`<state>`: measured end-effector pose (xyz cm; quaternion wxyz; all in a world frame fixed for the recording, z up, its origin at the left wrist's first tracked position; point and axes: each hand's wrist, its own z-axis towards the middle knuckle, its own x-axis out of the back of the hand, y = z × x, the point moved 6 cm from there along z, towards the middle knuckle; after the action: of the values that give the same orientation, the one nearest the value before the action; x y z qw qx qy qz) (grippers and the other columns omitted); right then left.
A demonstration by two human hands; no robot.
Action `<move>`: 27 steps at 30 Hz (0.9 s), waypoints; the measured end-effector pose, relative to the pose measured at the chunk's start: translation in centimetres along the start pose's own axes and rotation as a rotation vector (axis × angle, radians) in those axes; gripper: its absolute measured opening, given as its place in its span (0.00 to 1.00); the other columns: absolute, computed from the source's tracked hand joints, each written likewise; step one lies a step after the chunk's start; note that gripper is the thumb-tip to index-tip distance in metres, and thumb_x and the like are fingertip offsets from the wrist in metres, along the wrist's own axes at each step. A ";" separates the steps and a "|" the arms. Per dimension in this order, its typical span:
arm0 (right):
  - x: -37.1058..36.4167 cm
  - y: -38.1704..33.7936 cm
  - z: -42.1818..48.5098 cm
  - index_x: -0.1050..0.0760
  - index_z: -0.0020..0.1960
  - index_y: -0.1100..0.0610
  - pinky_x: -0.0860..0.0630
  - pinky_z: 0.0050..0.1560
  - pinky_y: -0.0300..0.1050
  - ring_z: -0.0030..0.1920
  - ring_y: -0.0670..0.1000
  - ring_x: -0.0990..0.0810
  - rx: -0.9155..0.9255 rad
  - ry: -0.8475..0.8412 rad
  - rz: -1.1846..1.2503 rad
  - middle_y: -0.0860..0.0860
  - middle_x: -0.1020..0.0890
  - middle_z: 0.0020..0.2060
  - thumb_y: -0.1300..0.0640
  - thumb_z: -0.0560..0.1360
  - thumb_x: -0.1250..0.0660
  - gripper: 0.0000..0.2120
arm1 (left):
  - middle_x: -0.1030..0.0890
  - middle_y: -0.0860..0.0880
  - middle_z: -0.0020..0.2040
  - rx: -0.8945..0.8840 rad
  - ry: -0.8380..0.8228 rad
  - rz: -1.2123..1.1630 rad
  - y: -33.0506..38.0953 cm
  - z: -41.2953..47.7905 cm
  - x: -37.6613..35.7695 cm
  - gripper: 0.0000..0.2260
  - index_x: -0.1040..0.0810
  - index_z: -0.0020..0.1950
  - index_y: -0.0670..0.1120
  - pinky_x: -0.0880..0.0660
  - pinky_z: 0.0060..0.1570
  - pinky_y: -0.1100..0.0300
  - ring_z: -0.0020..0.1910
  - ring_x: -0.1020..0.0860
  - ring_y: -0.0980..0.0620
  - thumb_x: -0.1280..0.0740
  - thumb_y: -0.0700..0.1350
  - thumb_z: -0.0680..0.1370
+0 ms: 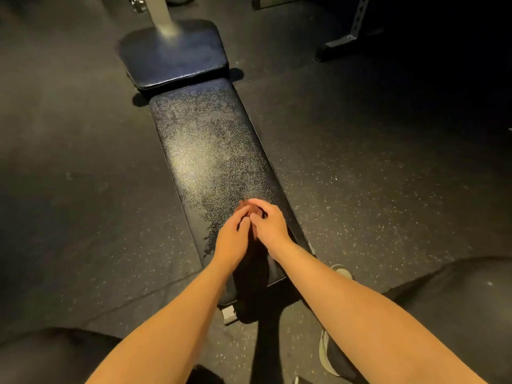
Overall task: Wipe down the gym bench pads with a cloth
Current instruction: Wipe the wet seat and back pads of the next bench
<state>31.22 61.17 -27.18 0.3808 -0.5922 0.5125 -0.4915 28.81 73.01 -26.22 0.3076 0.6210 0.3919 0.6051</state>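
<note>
Two hands meet over the near end of the long pad [210, 151], the left hand [231, 236] and the right hand [270, 221] pressed side by side, fingers curled in around a small reddish-brown cloth [245, 204] that peeks out past the fingertips; I take it for the cloth of the job, though the light is too dim to be sure, and both hands seem to grip it rather than lie slack. It sits bunched on the pad's right half, close to the person. Such a thing should be light, soft and floppy, apt to ball up, so it is best flattened under a spread palm or held by a fold, not a corner. The pad looks like firm, grained vinyl with a damp, patchy sheen across its middle, likely slick where wet. Beyond it the wider seat pad [171, 54] butts against it, under a pale upright post [162, 15]. A shoe [342, 271] rests on the speckled floor [374, 167] at the right. No brand, label or lettering can be read anywhere
</note>
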 end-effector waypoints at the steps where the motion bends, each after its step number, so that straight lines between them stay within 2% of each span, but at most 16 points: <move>1: 0.4 -0.2 0.6 0.21 0.65 0.53 0.31 0.47 0.20 0.55 0.42 0.23 0.013 0.059 -0.040 0.53 0.25 0.61 0.68 0.78 0.37 0.19 | 0.24 0.50 0.70 -0.047 0.007 0.040 -0.1 0.3 0.2 0.17 0.25 0.72 0.48 0.37 0.64 0.66 0.65 0.30 0.59 0.40 0.41 0.84; 3: 1.6 -0.6 1.7 0.22 0.66 0.54 0.36 0.49 0.17 0.61 0.47 0.24 0.059 0.192 -0.116 0.53 0.26 0.63 0.68 0.80 0.41 0.20 | 0.22 0.46 0.68 -0.114 0.067 0.175 -1.4 1.1 0.9 0.18 0.23 0.71 0.45 0.38 0.67 0.62 0.68 0.27 0.51 0.41 0.44 0.83; 5: 2.4 -0.8 2.6 0.27 0.72 0.54 0.39 0.56 0.20 0.64 0.46 0.31 0.064 0.264 -0.164 0.51 0.32 0.67 0.66 0.82 0.43 0.21 | 0.25 0.44 0.72 -0.064 0.126 0.307 -3.6 1.8 1.8 0.19 0.24 0.72 0.44 0.43 0.73 0.56 0.72 0.31 0.44 0.41 0.46 0.83; 8: 1.5 0.0 3.1 0.37 0.78 0.49 0.36 0.69 0.43 0.72 0.53 0.39 0.050 0.189 -0.426 0.51 0.40 0.75 0.61 0.82 0.40 0.26 | 0.33 0.46 0.78 0.002 0.118 0.358 -5.9 1.6 2.0 0.19 0.28 0.76 0.45 0.48 0.78 0.49 0.78 0.39 0.45 0.40 0.46 0.85; 10: 0.2 0.4 3.0 0.38 0.78 0.49 0.36 0.72 0.51 0.73 0.56 0.42 0.099 0.173 -0.575 0.51 0.42 0.77 0.62 0.81 0.38 0.27 | 0.34 0.47 0.78 -0.025 0.122 0.340 -6.1 1.4 1.9 0.19 0.28 0.76 0.46 0.49 0.79 0.50 0.79 0.41 0.46 0.41 0.47 0.85; 12: -1.6 0.2 3.0 0.34 0.75 0.50 0.34 0.71 0.51 0.72 0.56 0.41 0.199 0.123 -0.585 0.52 0.39 0.76 0.64 0.80 0.37 0.26 | 0.33 0.47 0.78 -0.039 0.143 0.311 -6.0 1.5 2.1 0.18 0.27 0.75 0.46 0.48 0.79 0.50 0.78 0.39 0.47 0.42 0.46 0.85; 15: -5.4 -0.7 2.6 0.30 0.73 0.54 0.35 0.71 0.50 0.70 0.59 0.36 0.403 -0.080 -0.657 0.55 0.34 0.75 0.67 0.77 0.36 0.25 | 0.28 0.46 0.75 -0.034 0.167 0.257 -5.9 1.7 2.8 0.21 0.26 0.74 0.44 0.43 0.77 0.51 0.75 0.33 0.48 0.46 0.48 0.84; 17: -6.4 -0.9 2.9 0.29 0.74 0.55 0.35 0.72 0.45 0.70 0.57 0.35 0.462 -0.154 -0.661 0.55 0.32 0.74 0.66 0.78 0.36 0.25 | 0.27 0.46 0.74 -0.027 0.165 0.229 -6.1 1.8 3.2 0.23 0.25 0.73 0.43 0.43 0.77 0.52 0.75 0.32 0.48 0.47 0.49 0.82; 19: -4.9 -1.5 3.5 0.28 0.74 0.52 0.31 0.67 0.36 0.69 0.52 0.34 0.461 -0.058 -0.594 0.52 0.33 0.74 0.64 0.81 0.38 0.23 | 0.29 0.48 0.75 -0.037 0.140 0.244 -6.3 1.6 3.1 0.23 0.26 0.73 0.44 0.45 0.77 0.54 0.76 0.34 0.48 0.47 0.50 0.83; 21: -2.7 -1.4 4.6 0.29 0.74 0.49 0.27 0.62 0.34 0.71 0.50 0.34 0.383 0.114 -0.480 0.48 0.35 0.74 0.60 0.83 0.40 0.20 | 0.32 0.49 0.77 -0.055 0.106 0.266 -6.4 1.4 2.9 0.20 0.27 0.75 0.45 0.49 0.78 0.57 0.78 0.38 0.49 0.46 0.49 0.85; 22: -2.3 -1.4 5.0 0.30 0.74 0.50 0.30 0.65 0.33 0.73 0.51 0.37 0.344 0.162 -0.507 0.48 0.36 0.75 0.60 0.83 0.40 0.20 | 0.33 0.50 0.78 -0.054 0.097 0.267 -6.5 1.3 3.1 0.19 0.28 0.75 0.46 0.50 0.77 0.59 0.78 0.39 0.50 0.44 0.48 0.86; 24: -3.3 -1.0 5.2 0.32 0.75 0.53 0.35 0.73 0.44 0.75 0.53 0.41 0.306 0.179 -0.613 0.52 0.37 0.76 0.63 0.82 0.40 0.22 | 0.33 0.49 0.78 -0.047 0.116 0.270 -6.8 1.1 3.8 0.18 0.27 0.75 0.45 0.50 0.76 0.60 0.78 0.39 0.50 0.41 0.46 0.85; 25: -4.2 -1.0 5.1 0.31 0.75 0.54 0.36 0.74 0.48 0.74 0.53 0.41 0.315 0.173 -0.607 0.53 0.36 0.76 0.63 0.82 0.40 0.21 | 0.33 0.48 0.78 -0.032 0.148 0.278 -7.1 0.8 4.4 0.18 0.27 0.75 0.45 0.50 0.76 0.59 0.78 0.39 0.49 0.40 0.45 0.85; 27: -6.8 -0.8 4.5 0.29 0.74 0.55 0.41 0.76 0.44 0.72 0.53 0.38 0.361 0.114 -0.586 0.54 0.32 0.74 0.63 0.82 0.39 0.20 | 0.37 0.49 0.80 0.062 0.226 0.265 -8.1 0.3 6.0 0.19 0.29 0.76 0.45 0.50 0.75 0.59 0.79 0.42 0.50 0.40 0.45 0.85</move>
<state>35.84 67.79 -28.77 0.2930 -0.6090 0.2456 -0.6950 27.93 82.24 -30.12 0.1600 0.6045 0.3571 0.6939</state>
